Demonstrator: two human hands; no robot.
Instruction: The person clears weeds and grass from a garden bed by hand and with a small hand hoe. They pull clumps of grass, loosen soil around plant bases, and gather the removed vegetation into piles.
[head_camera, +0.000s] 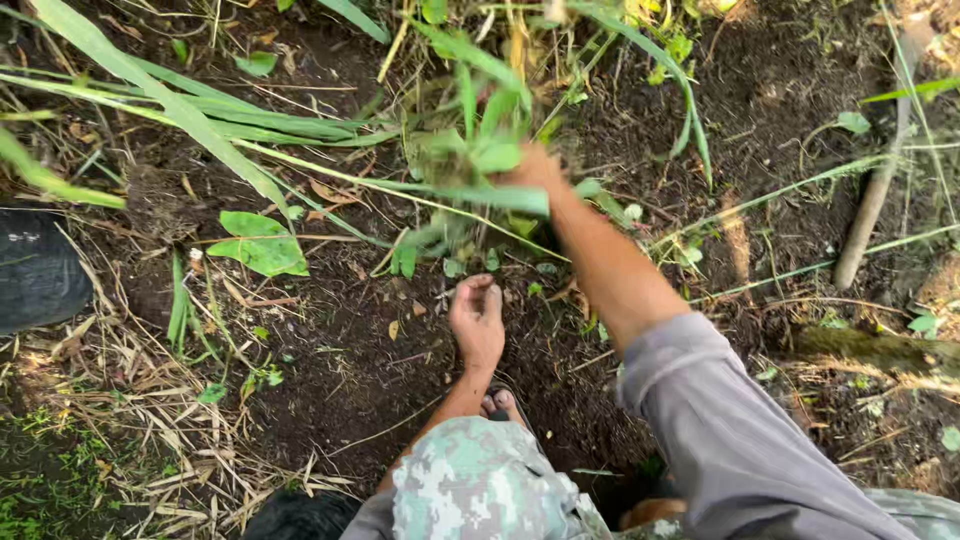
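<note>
Clump of green weeds (470, 150) sits top centre on dark soil (340, 340), stems and narrow leaves fanning up and left, blurred. Right hand (535, 168) is closed around the clump's right side, fingers buried in the leaves, so the exact grip is partly hidden; reads as a fist pinching stems. Right forearm runs down-right into a grey sleeve (720, 420). Clump's long axis runs roughly upward, away from the person, in line with that forearm.

Left hand (477, 322) is lower, near frame centre, resting fingertips-down on bare soil, fingers curled loosely, holding nothing. It lies below the clump and apart from it, with small leaves between. Right hand is clearly the nearer 1; it is already on the plant.

Around: long grass blades (190, 110) cross the upper left, 1 broad leaf (262, 245) left of centre, dry straw (130, 400) lower left, a wooden stick or tool handle (872, 205) at right, camouflage trouser knee (480, 480) at bottom, toes in a sandal (503, 404) just above it, dark object (35, 270) at left edge.
</note>
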